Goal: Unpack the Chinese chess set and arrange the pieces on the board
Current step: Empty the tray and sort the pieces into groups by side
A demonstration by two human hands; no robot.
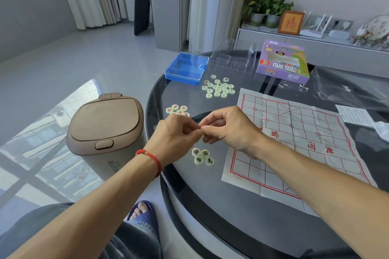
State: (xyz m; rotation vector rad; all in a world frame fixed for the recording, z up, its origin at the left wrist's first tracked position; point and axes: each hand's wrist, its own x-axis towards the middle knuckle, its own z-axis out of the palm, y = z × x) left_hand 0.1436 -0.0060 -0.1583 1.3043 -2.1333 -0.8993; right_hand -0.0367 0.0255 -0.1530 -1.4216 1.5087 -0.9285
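1. At the left of the frame a tan lidded bin [106, 130] stands on the floor just beside the round dark table [210, 206].
2. The left hand [174, 134], with a red string bracelet [150, 159] on its wrist, is held over the table's left part, its fingers curled, fingertips meeting those of the other hand at the frame's centre.
3. Above that hand lies a small cluster of red-marked pieces [177, 110], partly hidden by the knuckles.
4. Higher up, a blue plastic case [186, 68] rests near the table's far edge.
5. Below the hands four black-marked pieces [202, 156] lie touching one another, face up, just left of the board.
6. At upper centre a loose heap of pale pieces [219, 88] lies on the table, most showing blank faces.
7. Behind the heap stands a clear plastic tray [233, 59].
8. The right hand [228, 130] has its fingers curled, pinching at the meeting point; what the two hands hold between them is too small to make out.
9. The paper board [294, 139], red-lined and creased, is spread flat on the right part of the table, with no pieces on it.
10. At upper right lies the purple box [283, 60].
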